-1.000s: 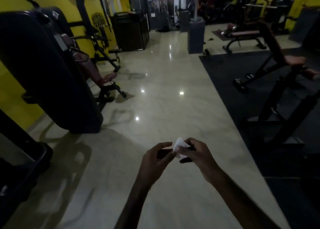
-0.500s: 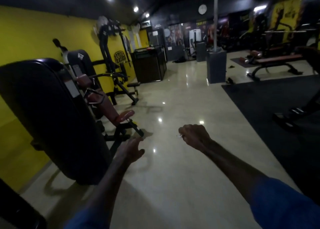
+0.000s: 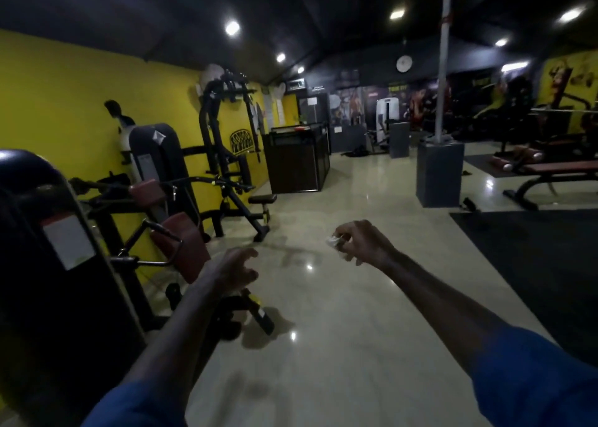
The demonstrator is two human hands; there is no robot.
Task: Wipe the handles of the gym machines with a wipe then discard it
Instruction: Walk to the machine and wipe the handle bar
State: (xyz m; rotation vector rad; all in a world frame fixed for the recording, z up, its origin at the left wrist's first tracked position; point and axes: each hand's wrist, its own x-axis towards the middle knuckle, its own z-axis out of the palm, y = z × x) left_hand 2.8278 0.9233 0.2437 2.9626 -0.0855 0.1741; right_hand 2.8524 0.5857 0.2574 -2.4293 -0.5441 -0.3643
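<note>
**Gym floor, wipe in hand, approach to first machine**

Item 1. Left hand (image 3: 231,273): nearest the camera, held out low over the pale floor (image 3: 339,345), fingers loosely curled and holding nothing. It hangs just in front of the maroon seat pad (image 3: 181,248) of the seated machine (image 3: 152,180); judged to be free so it can steady or reach a handle.

Item 2. Right hand (image 3: 362,243): extended a little farther ahead, fingers curled round a small white wipe (image 3: 333,240), of which only a crumpled edge shows at the fingertips. The wipe is bunched, probably ready for rubbing.

Item 3. Machine handle (image 3: 129,260): dark bar to the left, beside the pad, untouched. No wiping has begun, by the look of it.

Item 4. Black weight-stack shroud (image 3: 48,264) at near left; yellow wall (image 3: 64,109) behind; a tall black station (image 3: 223,142) farther along; flat bench (image 3: 550,174) at far right.

Change noted: half a second ago the view sat lower and the left hand lay closer to the shroud; now the view has tilted up and more ceiling shows. One second ago both hands held the wipe together; now the right alone holds it.
</note>
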